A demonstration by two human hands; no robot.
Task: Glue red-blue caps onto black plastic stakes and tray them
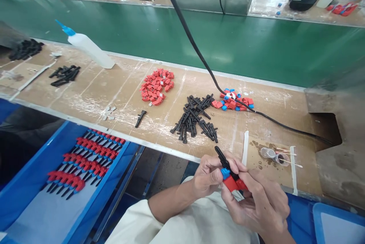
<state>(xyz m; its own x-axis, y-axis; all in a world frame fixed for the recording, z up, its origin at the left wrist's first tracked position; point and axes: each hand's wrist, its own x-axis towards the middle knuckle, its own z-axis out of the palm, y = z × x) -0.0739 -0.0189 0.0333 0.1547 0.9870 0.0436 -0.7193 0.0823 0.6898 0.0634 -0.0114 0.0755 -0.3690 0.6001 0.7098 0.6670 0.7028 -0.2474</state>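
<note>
Left hand [209, 175], right hand [256, 196] grasping 1 red-blue-black piece [230, 184]. Seemingly done: similar pieces [77, 185], about 4 rows, in blue bin [94, 200]. Unused: black parts [194, 116], red parts [156, 86] on table [122, 84].

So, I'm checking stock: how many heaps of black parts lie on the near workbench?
3: a large heap beyond the left hand, a smaller heap left of the white bottle, and a third heap farther left. Others may be out of frame.

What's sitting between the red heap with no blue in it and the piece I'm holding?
In the head view, a pile of slim black parts lies between the red heap and your held piece.
</note>
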